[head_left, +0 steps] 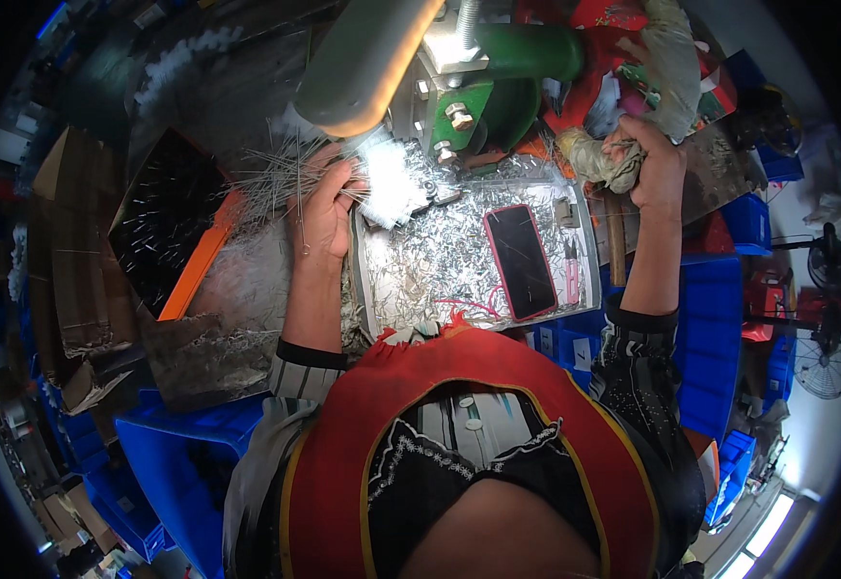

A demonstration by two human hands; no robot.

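My left hand (pixel 324 207) is shut on a fanned bunch of thin metal wires (pixel 276 174), held just left of the green press machine (pixel 483 87). The wire tips reach toward a bright lit spot under the machine's head (pixel 382 179). My right hand (pixel 654 164) grips a lever handle wrapped in dirty cloth (pixel 604 159) at the machine's right side. Between my arms lies a metal tray (pixel 367 289) full of shiny metal scraps, with a dark phone (pixel 520 261) in a red case lying on it.
A dark tray of loose wires with an orange edge (pixel 165 227) stands to the left. Blue plastic bins (pixel 179 463) sit at lower left and on the right (pixel 715 328). Cardboard (pixel 68 280) lies at far left. A floor fan (pixel 826 357) is at far right.
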